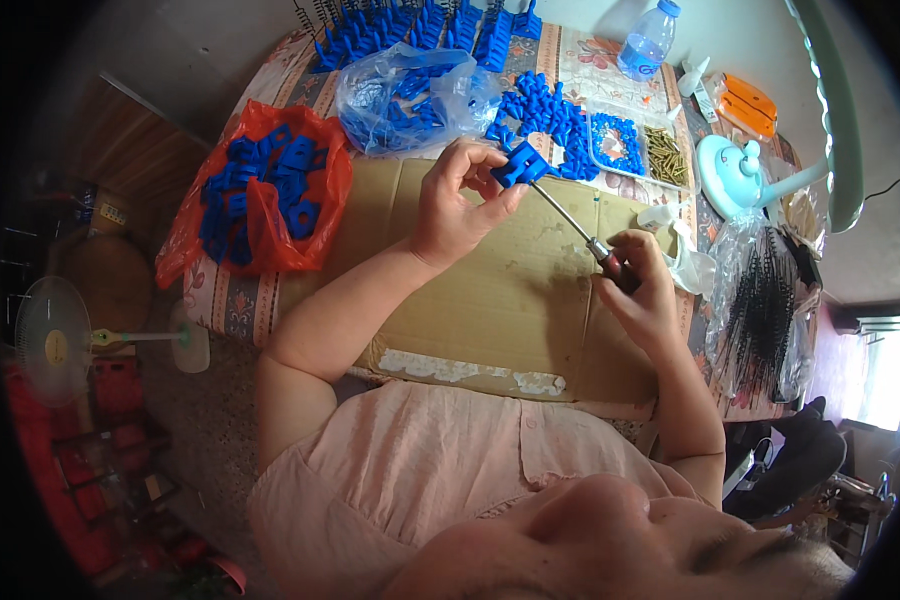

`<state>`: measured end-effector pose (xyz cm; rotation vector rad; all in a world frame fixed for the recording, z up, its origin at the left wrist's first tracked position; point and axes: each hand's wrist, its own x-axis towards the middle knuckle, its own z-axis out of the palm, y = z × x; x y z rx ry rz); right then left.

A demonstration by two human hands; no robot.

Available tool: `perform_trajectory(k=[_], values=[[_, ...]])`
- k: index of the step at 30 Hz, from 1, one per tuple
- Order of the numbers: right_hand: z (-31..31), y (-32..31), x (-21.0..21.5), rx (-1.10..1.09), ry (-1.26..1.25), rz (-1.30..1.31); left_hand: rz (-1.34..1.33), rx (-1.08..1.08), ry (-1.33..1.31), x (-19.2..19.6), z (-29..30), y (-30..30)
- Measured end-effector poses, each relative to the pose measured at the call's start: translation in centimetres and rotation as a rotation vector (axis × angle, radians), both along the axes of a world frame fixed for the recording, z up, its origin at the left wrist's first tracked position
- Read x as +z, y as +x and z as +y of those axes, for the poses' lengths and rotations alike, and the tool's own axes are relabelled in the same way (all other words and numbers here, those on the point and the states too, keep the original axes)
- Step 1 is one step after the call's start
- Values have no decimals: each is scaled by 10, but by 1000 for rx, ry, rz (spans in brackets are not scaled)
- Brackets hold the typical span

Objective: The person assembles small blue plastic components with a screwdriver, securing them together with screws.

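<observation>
Between the fingers and thumb of my left hand [457,205] is a small blue plastic part [521,166], held up over the cardboard sheet [470,300]. My right hand [642,290] is closed around the dark handle of a screwdriver [567,216]. Its long metal shaft slants up and left, and the tip meets the blue part; whether it sits in a screw is too small to tell. Beyond my hands lies a pile of small blue pieces [560,110]. Beside it, a clear box [667,181] holds tiny blue pieces and brass-coloured screws [664,152].
A red bag [320,225] of blue parts stands left, a clear bag [370,110] behind it. Blue assemblies with springs [400,25] line the back. Rightward are a water bottle [648,45], an orange case [747,105], a turquoise lamp [722,170] and bagged black springs [762,310].
</observation>
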<state>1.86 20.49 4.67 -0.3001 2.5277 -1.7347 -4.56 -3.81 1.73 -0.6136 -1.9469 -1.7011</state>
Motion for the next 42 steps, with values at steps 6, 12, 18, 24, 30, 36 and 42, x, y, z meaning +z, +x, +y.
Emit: perform_trajectory(k=[6,12,18,24,30,36,42], values=[[6,-4,-2,27,-31,-74,-25,3,19,0,-1,0],[5,-4,-3,59,27,14,8,7,20,0,-1,0],[4,-5,-16,-30,-113,-53,-59,-26,-40,0,-4,2],[6,-9,-2,77,164,246,-65,-21,-30,1,-6,1],[1,-2,3,25,13,-41,-76,-13,-31,1,-5,1],[2,-4,-4,1,-93,27,-69,-18,-33,1,-5,2],[10,-8,-5,77,65,74,-78,-4,6,-2,-6,-1]])
